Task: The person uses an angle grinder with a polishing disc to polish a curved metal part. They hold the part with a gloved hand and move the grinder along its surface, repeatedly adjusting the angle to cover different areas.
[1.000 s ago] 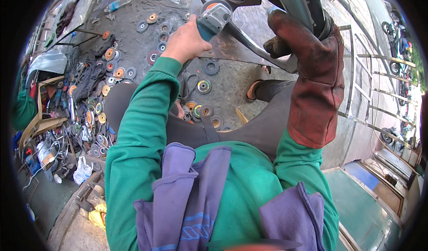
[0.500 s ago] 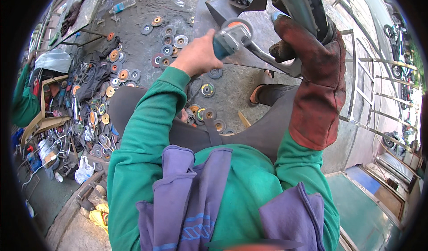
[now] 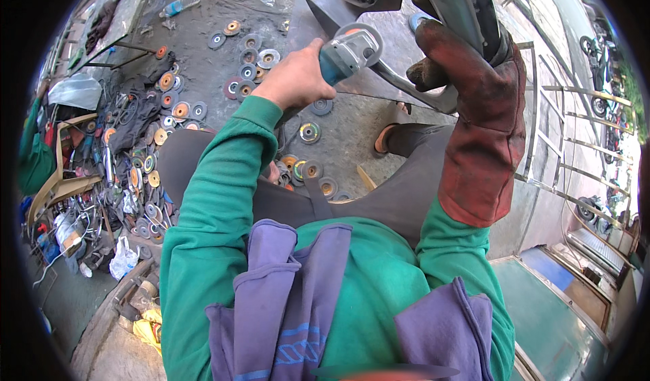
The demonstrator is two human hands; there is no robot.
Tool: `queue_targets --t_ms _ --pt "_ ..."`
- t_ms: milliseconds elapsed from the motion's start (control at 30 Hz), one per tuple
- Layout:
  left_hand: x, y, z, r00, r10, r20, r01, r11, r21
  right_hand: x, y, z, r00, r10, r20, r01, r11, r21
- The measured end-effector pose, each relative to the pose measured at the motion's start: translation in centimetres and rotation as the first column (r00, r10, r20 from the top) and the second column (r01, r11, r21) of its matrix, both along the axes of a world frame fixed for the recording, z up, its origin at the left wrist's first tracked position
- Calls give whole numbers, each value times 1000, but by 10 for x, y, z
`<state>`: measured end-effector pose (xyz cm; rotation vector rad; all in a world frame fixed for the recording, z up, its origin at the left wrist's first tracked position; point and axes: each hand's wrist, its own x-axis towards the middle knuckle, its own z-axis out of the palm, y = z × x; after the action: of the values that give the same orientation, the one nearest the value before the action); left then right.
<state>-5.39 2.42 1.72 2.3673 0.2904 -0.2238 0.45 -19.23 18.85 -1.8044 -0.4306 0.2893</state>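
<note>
My bare left hand (image 3: 292,80) grips the body of a blue angle grinder (image 3: 347,53), its round disc guard pointing at a grey metal piece (image 3: 406,76) in front of me. My right hand (image 3: 467,76), in a worn red leather glove, is closed around a slanted metal bar (image 3: 460,2) that rises to the top edge. The grinder head sits just left of the glove, close to the bar's lower end. Both arms wear green sleeves, and a purple cloth hangs at my chest.
Several used grinding discs (image 3: 250,49) lie scattered over the concrete floor. A heap of tools and scrap (image 3: 101,171) fills the left side. A metal railing frame (image 3: 562,144) stands on the right, with a foot in a sandal (image 3: 387,137) below the workpiece.
My left hand has carried the grinder to the right, closer to the gloved hand and the bar. The gloved hand keeps its hold on the bar.
</note>
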Motion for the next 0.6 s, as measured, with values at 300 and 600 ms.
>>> queue_targets --t_ms 300,600 --pt "-3 -8 10 999 22 -48 -21 999 27 7 -4 -2 999 45 4 -45 999 -29" --pt "3 -1 7 990 141 21 -142 984 104 17 -16 -10 1000 -23 -1 23 998 65"
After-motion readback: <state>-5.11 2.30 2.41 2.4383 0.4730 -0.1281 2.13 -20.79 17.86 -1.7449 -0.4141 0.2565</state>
